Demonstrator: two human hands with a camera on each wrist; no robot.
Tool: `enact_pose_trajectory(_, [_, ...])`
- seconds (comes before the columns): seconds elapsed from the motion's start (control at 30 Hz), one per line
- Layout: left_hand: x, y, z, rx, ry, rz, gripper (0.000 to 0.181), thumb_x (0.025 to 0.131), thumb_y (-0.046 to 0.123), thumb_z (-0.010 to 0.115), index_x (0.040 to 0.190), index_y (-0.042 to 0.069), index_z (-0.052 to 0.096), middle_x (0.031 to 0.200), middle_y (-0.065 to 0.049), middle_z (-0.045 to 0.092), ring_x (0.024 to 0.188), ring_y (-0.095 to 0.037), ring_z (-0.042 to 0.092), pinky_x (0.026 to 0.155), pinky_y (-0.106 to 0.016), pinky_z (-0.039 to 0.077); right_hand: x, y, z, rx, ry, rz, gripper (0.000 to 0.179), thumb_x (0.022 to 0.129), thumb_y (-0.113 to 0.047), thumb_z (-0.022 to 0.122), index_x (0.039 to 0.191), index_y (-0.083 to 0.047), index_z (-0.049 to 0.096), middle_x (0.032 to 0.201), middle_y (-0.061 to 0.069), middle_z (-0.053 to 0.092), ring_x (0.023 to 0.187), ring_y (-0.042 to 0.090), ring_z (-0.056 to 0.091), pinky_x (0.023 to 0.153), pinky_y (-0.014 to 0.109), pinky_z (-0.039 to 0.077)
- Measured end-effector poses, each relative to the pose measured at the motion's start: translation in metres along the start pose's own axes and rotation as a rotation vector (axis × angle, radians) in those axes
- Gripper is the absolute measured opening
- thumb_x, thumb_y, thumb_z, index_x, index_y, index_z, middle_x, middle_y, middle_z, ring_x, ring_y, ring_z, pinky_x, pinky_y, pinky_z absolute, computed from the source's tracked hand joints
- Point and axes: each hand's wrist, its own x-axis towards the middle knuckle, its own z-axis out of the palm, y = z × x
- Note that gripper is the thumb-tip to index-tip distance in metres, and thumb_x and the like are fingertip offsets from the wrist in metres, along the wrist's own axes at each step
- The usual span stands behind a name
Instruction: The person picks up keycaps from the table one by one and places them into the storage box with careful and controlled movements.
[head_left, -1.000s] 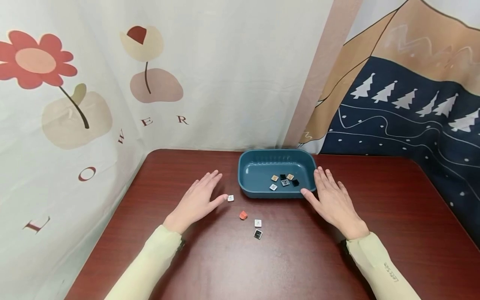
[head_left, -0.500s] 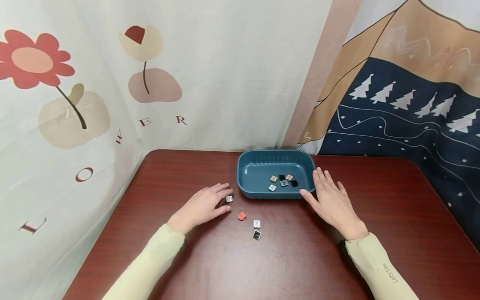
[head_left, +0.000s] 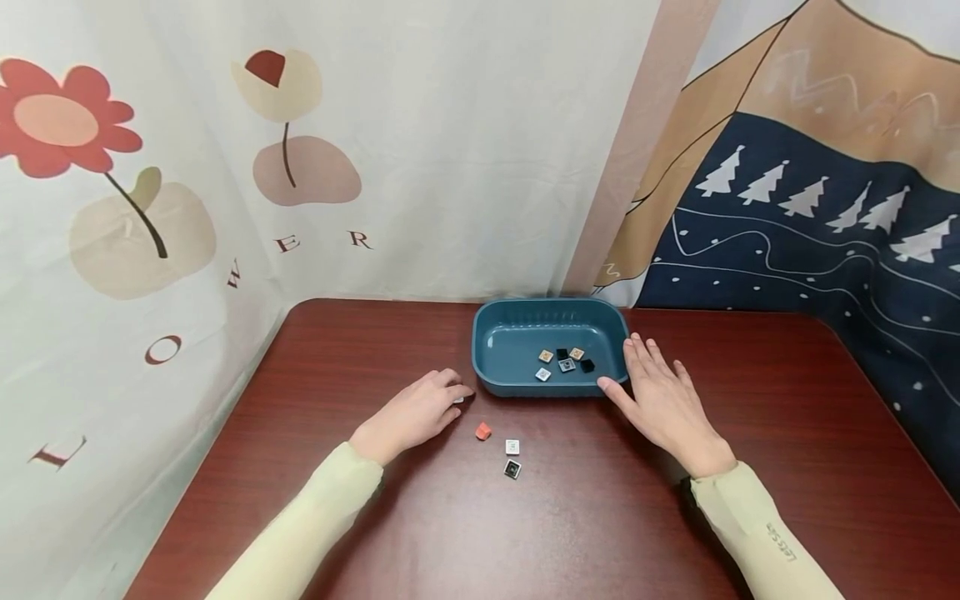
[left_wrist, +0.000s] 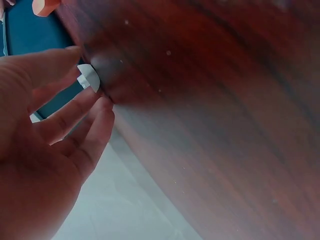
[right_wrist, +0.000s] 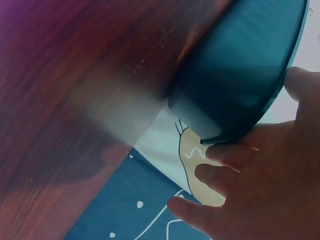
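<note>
Inspector: State the container and its contents.
Clerk: One blue tray (head_left: 517, 342), upright at the far side of the table (head_left: 585, 517). Six small keycaps lie loose in its right half: two tan ones (head_left: 546, 356), two black ones (head_left: 587, 365), a grey-edged one (head_left: 567, 365) and a white one (head_left: 543, 375) nearest the front wall.
Inspector: Outside the tray?
Clerk: An orange keycap (head_left: 483, 431), a white square keycap (head_left: 512, 447) and, just in front of that, a black-centred keycap (head_left: 512, 469). A fourth, the partly hidden white keycap (left_wrist: 91, 77), is at the left hand (head_left: 416, 411), near the tray's left front corner.
Inspector: Left fingers?
Clerk: Bent about that keycap, thumb to one side, a narrow opening between. Whether they pinch it or merely surround it, I cannot tell.
Inspector: Right fingers?
Clerk: The right hand (head_left: 666, 408) is extended, fingers straight and spread, grasping nothing. Its index finger rests against the tray's right end; the thumb touches the rim at the front right corner.
</note>
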Motion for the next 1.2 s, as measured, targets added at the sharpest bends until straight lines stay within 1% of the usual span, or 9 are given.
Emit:
enact_pose_trajectory(0.13, [0.002,0.001,0.001,0.023,0.011,0.003,0.023,0.090,0.001,0.077,0.113,0.005,0.077,0.100,-0.009,0.062,0.089,-0.027,0.062,0.086,-0.038,0.054,0.000,-0.001,0.000,0.000,-0.002,0.000,0.094,0.104,-0.068,0.038,0.160,0.006,0.027,0.167,0.026,0.023,0.154,0.046,0.019,0.115,0.073,0.018])
enact_pose_trajectory(0.4, [0.001,-0.001,0.002,-0.025,0.039,0.006,0.018,0.090,-0.005,0.074,0.104,0.006,0.079,0.090,-0.005,0.061,0.082,-0.024,0.065,0.077,-0.034,0.056,0.001,-0.001,-0.001,0.003,-0.002,0.001,0.095,0.103,-0.068,0.038,0.160,0.007,0.027,0.166,0.026,0.023,0.154,0.046,0.020,0.115,0.074,0.018])
enact_pose_trajectory(0.5, [-0.001,-0.001,0.003,-0.029,0.048,0.008,0.018,0.089,-0.006,0.074,0.100,0.007,0.079,0.087,-0.004,0.059,0.079,-0.023,0.065,0.074,-0.033,0.056,0.001,-0.001,-0.001,0.002,-0.002,-0.001,0.094,0.104,-0.068,0.038,0.160,0.007,0.027,0.166,0.027,0.024,0.154,0.046,0.020,0.114,0.074,0.019])
enact_pose_trajectory(0.67, [-0.005,0.000,-0.001,-0.052,0.036,-0.005,0.019,0.090,-0.003,0.077,0.104,0.008,0.081,0.091,-0.003,0.061,0.084,-0.020,0.068,0.075,-0.030,0.057,0.000,-0.001,-0.001,-0.001,-0.002,-0.001,0.094,0.104,-0.068,0.038,0.160,0.007,0.027,0.166,0.027,0.024,0.153,0.047,0.021,0.114,0.074,0.019])
enact_pose_trajectory(0.73, [-0.007,0.000,-0.003,-0.073,0.042,-0.007,0.020,0.089,-0.002,0.078,0.106,0.008,0.081,0.094,-0.002,0.063,0.087,-0.018,0.068,0.077,-0.029,0.057,0.000,-0.001,-0.001,0.000,-0.004,0.000,0.095,0.103,-0.068,0.038,0.160,0.007,0.027,0.166,0.027,0.023,0.153,0.047,0.021,0.114,0.074,0.019])
enact_pose_trajectory(0.93, [-0.012,0.001,-0.011,-0.129,0.114,0.017,0.024,0.087,-0.006,0.079,0.105,0.009,0.081,0.095,-0.002,0.063,0.087,-0.017,0.065,0.078,-0.027,0.056,0.000,0.000,-0.001,0.001,-0.012,0.006,0.097,0.103,-0.070,0.036,0.160,0.007,0.027,0.167,0.026,0.023,0.154,0.047,0.020,0.115,0.074,0.018])
enact_pose_trajectory(1.03, [-0.014,0.001,-0.014,-0.114,0.145,0.040,0.026,0.087,-0.008,0.078,0.106,0.009,0.081,0.096,-0.002,0.062,0.088,-0.017,0.064,0.078,-0.027,0.056,0.000,0.000,0.000,0.002,-0.013,0.006,0.096,0.103,-0.070,0.036,0.160,0.007,0.026,0.167,0.026,0.022,0.154,0.047,0.020,0.115,0.074,0.018])
enact_pose_trajectory(1.2, [-0.014,0.002,-0.019,-0.093,0.219,0.074,0.024,0.086,-0.007,0.079,0.105,0.008,0.080,0.098,-0.001,0.063,0.090,-0.018,0.064,0.080,-0.028,0.056,0.000,-0.001,0.000,0.001,-0.008,0.004,0.095,0.103,-0.069,0.037,0.160,0.006,0.026,0.167,0.026,0.023,0.154,0.047,0.020,0.114,0.074,0.018])
